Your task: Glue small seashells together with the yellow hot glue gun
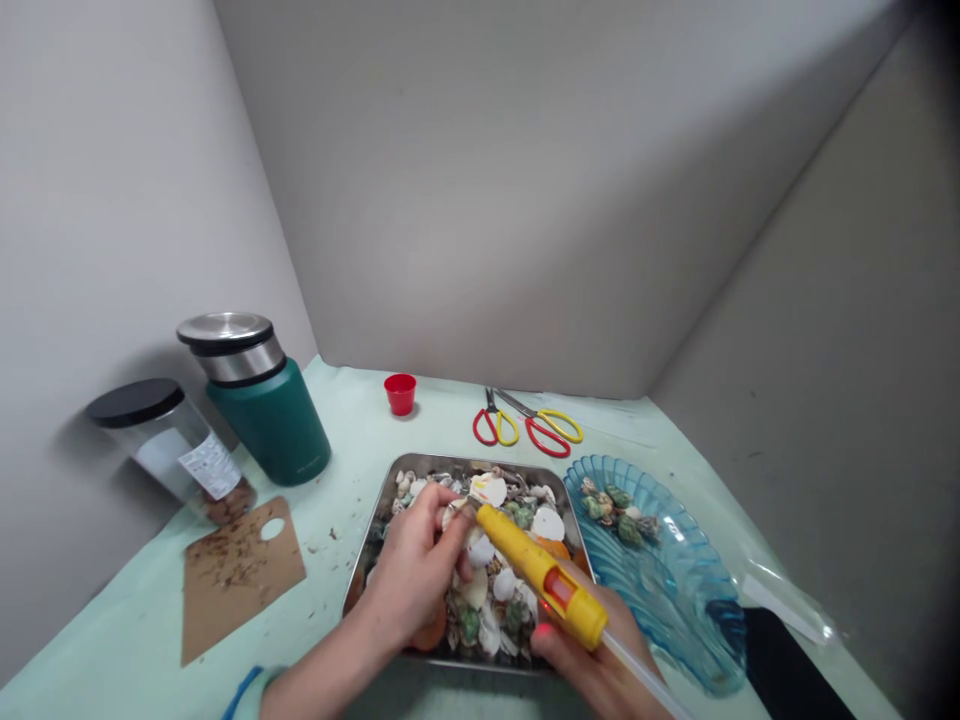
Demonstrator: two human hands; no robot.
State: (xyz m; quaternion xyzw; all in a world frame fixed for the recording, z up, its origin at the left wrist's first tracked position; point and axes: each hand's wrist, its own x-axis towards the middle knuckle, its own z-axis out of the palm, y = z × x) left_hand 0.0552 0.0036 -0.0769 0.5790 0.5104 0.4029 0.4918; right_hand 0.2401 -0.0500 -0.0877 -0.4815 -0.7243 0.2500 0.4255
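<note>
Head | left fingers pinch shell (454, 514) | right fingers wrap yellow glue gun (536, 570)

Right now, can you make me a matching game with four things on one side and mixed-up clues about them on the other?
Things:
1. Cup
2. Glue gun
3. Dish
4. Cardboard

Clues:
A. Brown, with crumbs on it
B. Yellow, in the right hand
C. Small and red, to the right of the green bottle
D. See-through blue, with a few shells on it

Right pairs: 1-C, 2-B, 3-D, 4-A
</note>
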